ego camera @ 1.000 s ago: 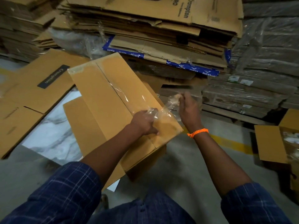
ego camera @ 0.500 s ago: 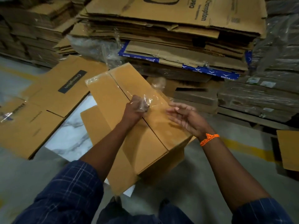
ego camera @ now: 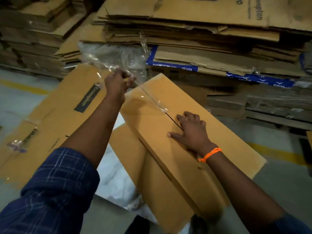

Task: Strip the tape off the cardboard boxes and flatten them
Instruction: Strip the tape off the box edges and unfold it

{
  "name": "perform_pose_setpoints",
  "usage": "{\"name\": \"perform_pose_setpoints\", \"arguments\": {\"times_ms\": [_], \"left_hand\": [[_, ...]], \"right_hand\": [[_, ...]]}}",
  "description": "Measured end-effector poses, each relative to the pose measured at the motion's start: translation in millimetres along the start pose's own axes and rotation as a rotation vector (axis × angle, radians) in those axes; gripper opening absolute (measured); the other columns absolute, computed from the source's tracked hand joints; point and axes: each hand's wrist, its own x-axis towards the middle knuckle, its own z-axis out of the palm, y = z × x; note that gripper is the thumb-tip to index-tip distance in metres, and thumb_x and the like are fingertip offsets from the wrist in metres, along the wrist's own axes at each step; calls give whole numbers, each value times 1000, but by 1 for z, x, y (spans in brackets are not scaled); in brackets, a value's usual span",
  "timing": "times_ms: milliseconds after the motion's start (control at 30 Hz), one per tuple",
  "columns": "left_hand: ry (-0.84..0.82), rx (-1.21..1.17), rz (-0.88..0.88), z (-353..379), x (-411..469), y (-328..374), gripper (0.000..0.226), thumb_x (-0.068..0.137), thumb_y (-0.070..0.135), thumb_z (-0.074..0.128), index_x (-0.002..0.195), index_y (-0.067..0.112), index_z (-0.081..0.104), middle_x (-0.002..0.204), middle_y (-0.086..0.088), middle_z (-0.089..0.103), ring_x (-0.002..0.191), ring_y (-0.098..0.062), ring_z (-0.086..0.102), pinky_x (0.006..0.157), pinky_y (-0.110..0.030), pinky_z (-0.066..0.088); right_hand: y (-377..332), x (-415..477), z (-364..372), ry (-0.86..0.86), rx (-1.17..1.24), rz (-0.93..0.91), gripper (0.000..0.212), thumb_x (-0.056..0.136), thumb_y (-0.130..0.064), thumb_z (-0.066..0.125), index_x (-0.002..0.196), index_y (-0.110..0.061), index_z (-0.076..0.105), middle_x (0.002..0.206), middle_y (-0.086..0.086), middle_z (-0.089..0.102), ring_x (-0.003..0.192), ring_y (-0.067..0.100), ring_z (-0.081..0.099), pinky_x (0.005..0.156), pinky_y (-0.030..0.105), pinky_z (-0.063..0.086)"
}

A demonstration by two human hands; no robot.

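A brown cardboard box (ego camera: 219, 141) stands in front of me, its top flaps meeting at a centre seam. My left hand (ego camera: 116, 83) grips a strip of clear tape (ego camera: 98, 65) and holds it up past the box's far left corner. A short stretch of tape (ego camera: 155, 102) still sticks along the far part of the seam. My right hand (ego camera: 190, 130) lies flat on the top, fingers spread across the seam's bare part.
A flattened Crompton box (ego camera: 67, 107) lies on the floor at left. Tall stacks of flattened cardboard (ego camera: 202, 39) rise behind, with clear plastic film (ego camera: 121, 56) hanging off them. A white marbled sheet (ego camera: 114, 174) lies under the box. Yellow floor line (ego camera: 276, 152) at right.
My left hand has pulled the tape from the middle of the seam up and away to the far left. My right hand has come down flat onto the box top.
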Motion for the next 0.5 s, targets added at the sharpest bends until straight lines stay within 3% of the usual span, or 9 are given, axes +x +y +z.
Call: {"name": "perform_pose_setpoints", "arguments": {"times_ms": [67,133,200,267,367,433,500], "left_hand": [[68,-177,87,-22,44,27,29,107,21,48,85,5,56,67,-8,64,62,-20,68,65,-32,61],[90,-253,136,-46,86,54,30,108,20,45,83,8,55,67,-6,58,63,-17,63,75,-31,60],[50,-250,106,-75,126,73,30,108,22,41,86,9,56,75,-7,57,74,-20,62,92,-34,56],[-41,-211,64,-97,156,80,25,106,23,42,91,11,56,82,-6,56,79,-19,62,93,-32,55],[-286,146,80,-103,171,68,7,99,16,54,94,21,56,86,3,57,81,-10,59,86,-28,52],[-384,504,112,-99,177,50,17,95,8,58,94,24,54,93,1,57,86,-11,58,85,-31,52],[-445,692,141,-97,185,32,19,92,1,61,94,19,54,100,-7,57,91,-18,60,74,-29,54]], "right_hand": [[-18,22,0,-70,20,-33,87,81,-72,61,152,-30,35,161,8,27,145,32,25,115,51,28],[-32,36,-5,-136,20,-28,88,81,-68,65,154,-30,33,162,9,25,147,32,23,118,49,27],[-42,42,-11,-148,35,25,86,80,-65,69,152,-30,37,158,8,31,142,31,30,114,48,34],[-54,45,-15,-127,52,100,78,80,-63,71,145,-28,46,148,6,41,134,29,37,105,48,44],[-77,65,-18,-80,35,174,71,83,-52,74,142,-22,48,135,7,49,125,27,45,99,42,48],[-94,89,-18,-58,67,133,76,85,-40,76,149,-19,40,138,10,48,128,29,46,104,41,44],[-112,117,-16,-53,123,61,85,86,-31,76,155,-17,30,148,11,42,135,31,42,111,40,39]]}}
